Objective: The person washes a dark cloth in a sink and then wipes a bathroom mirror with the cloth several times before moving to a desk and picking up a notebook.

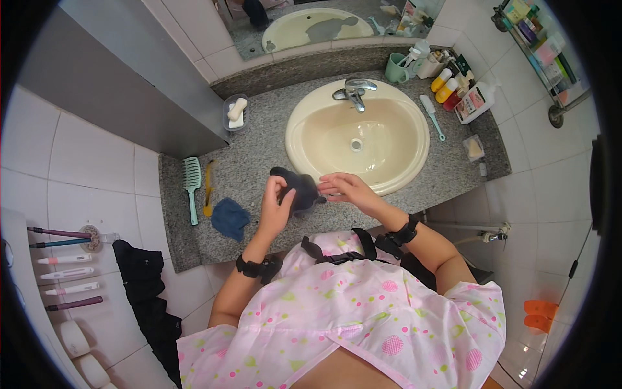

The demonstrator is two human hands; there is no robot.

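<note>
A small black cloth piece, bunched and partly blurred, hangs over the counter just in front of the sink. My left hand is closed on its left side, thumb and fingers pinching the fabric. To the right of it, my right hand has its fingers stretched out at the cloth's edge. Whether those fingertips touch the fabric I cannot tell. A crumpled dark blue cloth lies on the counter left of my left hand. Its kind, like that of the black piece, is unclear.
The cream oval sink with a chrome faucet is set in the grey granite counter. A mint hairbrush and a soap dish lie left. Right stand a green cup, several bottles and a cleaning brush.
</note>
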